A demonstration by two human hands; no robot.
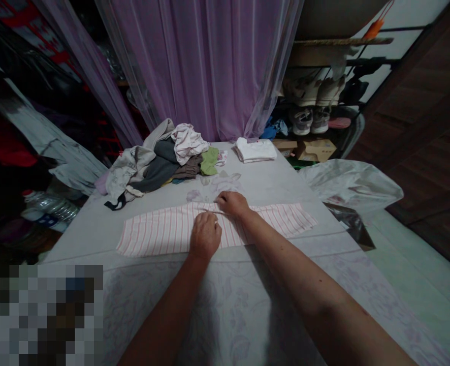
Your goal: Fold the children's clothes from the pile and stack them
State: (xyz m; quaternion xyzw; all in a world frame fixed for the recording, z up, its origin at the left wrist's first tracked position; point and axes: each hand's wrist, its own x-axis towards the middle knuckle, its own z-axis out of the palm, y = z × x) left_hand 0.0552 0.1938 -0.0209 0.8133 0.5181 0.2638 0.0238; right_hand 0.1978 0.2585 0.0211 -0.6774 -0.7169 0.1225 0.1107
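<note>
A pink-and-white striped garment (160,231) lies folded into a long flat strip across the bed (225,305), which has a pale floral cover. My left hand (205,235) rests on the strip's middle, its fingers curled toward the upper edge. My right hand (232,204) sits on that upper edge, just beyond the left, with its fingertips partly hidden. A heap of mixed clothes (156,162) lies farther along the bed, and a folded white garment (254,150) lies to its right. Neither hand touches them.
A sheer purple curtain (205,61) hangs beyond the bed. A rack with shoes (309,107) and a cardboard box (315,150) stands at the far right. A white plastic bag (350,185) lies beside the bed, and a plastic bottle (50,208) stands low at left.
</note>
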